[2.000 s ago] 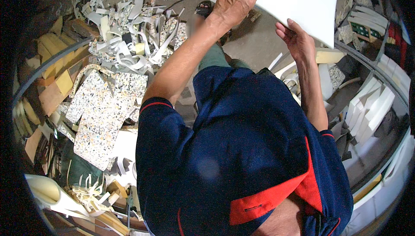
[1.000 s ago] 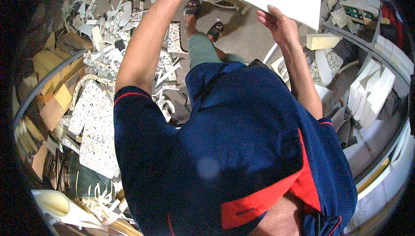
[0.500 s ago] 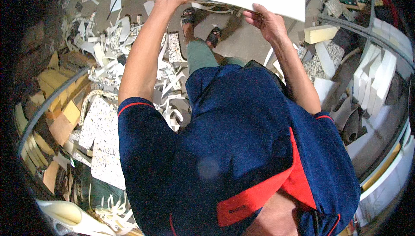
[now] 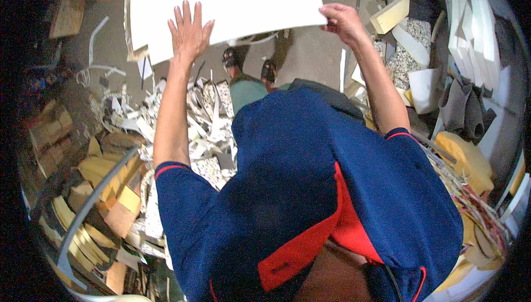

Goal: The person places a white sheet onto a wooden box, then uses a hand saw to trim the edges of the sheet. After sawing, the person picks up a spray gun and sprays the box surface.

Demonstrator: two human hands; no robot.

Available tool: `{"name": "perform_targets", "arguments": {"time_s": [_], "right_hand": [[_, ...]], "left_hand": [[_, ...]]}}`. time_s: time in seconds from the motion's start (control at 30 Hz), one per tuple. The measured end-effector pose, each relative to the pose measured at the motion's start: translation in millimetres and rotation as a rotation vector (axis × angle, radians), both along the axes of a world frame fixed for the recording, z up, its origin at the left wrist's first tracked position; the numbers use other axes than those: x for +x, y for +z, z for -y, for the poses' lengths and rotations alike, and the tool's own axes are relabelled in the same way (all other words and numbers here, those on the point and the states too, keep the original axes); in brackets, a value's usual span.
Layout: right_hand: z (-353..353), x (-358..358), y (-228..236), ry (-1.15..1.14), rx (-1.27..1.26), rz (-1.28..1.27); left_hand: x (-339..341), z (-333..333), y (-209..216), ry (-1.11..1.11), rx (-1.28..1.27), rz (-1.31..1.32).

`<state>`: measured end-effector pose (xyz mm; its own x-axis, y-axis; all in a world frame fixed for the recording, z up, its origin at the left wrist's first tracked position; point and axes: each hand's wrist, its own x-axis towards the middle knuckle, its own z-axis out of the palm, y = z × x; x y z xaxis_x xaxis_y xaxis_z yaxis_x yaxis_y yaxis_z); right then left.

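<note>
A large white sheet point(image 4: 254, 3) stretches across the top of the view, its near edge toward me. My left hand point(image 4: 189, 34) lies flat on the sheet close to its near left edge, fingers spread. At the near right corner my right hand point(image 4: 344, 22) pinches the sheet between thumb and fingers. Along the sheet's left side a thin tan edge point(image 4: 130, 36) shows, as of a layer or board beneath it. What lies under the middle of the sheet is hidden.
Scraps of white and speckled foam point(image 4: 204, 119) cover the floor at left, by my feet. Yellow foam blocks point(image 4: 105, 175) sit behind a grey rail point(image 4: 94, 202). On the right stand upright white panels point(image 4: 473, 42), a pale yellow block point(image 4: 390, 14) and grey rolled sheets point(image 4: 467, 108).
The white sheet now appears farther left, with its right corner in my right hand. My left hand has shifted left and spread flat; my right hand has closed on the corner.
</note>
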<state>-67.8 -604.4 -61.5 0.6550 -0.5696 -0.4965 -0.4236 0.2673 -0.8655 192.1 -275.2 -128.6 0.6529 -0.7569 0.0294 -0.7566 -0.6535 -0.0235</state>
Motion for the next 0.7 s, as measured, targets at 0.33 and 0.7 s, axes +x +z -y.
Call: {"name": "perform_targets", "arguments": {"time_s": [0.33, 0.7], "right_hand": [[-2.8, -5.5, -39.8, -0.071, -0.078, -0.082], [-13.8, -8.0, -24.6, -0.082, -0.585, -0.212]], "left_hand": [[-11.0, 23.3, 6.1, -0.016, -0.014, -0.140], [-17.5, -16.2, 7.2, 0.376, -0.414, -0.121]]}}
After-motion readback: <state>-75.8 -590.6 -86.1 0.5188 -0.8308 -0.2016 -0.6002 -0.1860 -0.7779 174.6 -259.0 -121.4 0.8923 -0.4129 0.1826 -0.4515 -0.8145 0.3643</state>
